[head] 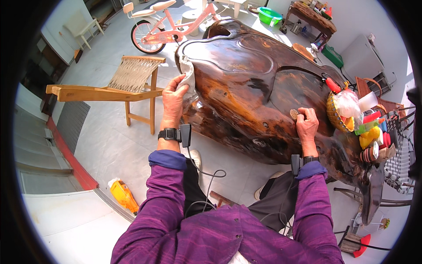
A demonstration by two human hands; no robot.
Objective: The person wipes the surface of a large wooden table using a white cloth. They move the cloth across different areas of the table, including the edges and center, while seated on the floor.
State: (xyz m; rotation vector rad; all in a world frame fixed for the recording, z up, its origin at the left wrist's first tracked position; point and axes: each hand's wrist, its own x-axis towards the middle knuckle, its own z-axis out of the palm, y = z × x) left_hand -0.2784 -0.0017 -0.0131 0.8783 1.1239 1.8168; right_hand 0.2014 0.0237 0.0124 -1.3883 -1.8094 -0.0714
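A large, glossy carved wooden table (237,95) lies in front of me. At its left end my left hand (174,94) pinches a pale grey cloth (187,74), which hangs against the table's rounded edge. My right hand (307,123) is over the near right part of the tabletop, its fingers curled at the rim of a small round perforated disc (294,114) that rests against the wood. Right of that hand stands a yellow woven basket (333,114) with a clear plastic bag and a red item in it.
A wooden folding chair (132,77) stands left of the table, a pink bicycle (178,31) beyond it. Bottles, a yellow toy (369,137) and plastic cups (367,101) crowd the table's right end. An orange object (123,195) lies on the floor at lower left. Cables hang from both wrists.
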